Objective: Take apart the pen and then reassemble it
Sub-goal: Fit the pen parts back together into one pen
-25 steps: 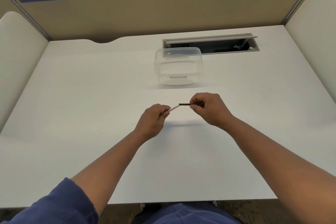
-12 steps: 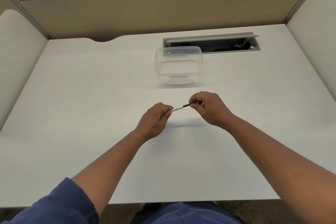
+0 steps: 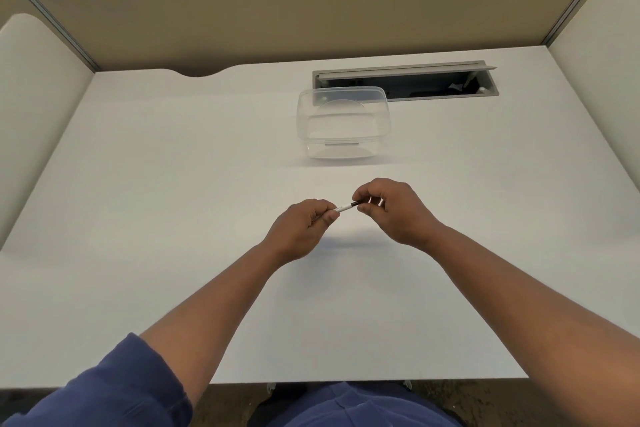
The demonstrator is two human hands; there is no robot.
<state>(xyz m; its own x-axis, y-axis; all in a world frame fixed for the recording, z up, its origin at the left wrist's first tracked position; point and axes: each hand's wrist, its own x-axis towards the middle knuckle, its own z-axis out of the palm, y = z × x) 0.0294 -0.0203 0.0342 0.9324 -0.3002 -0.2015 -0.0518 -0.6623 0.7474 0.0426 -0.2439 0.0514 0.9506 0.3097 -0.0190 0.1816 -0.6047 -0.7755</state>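
Two hands, left hand (image 3: pixel 304 225) and right hand (image 3: pixel 394 210); one pen (image 3: pixel 346 207); one clear container (image 3: pixel 343 123).

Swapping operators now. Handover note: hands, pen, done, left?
Left hand: shut on the white end of the pen, above the desk.
Right hand: shut on the pen's black end.
Only a short stretch of pen shows between the hands; whether its parts are joined cannot be told.
Clear container sits behind, nothing visible inside.
No loose parts visible on the desk.
Left: check the joint, finish assembly.
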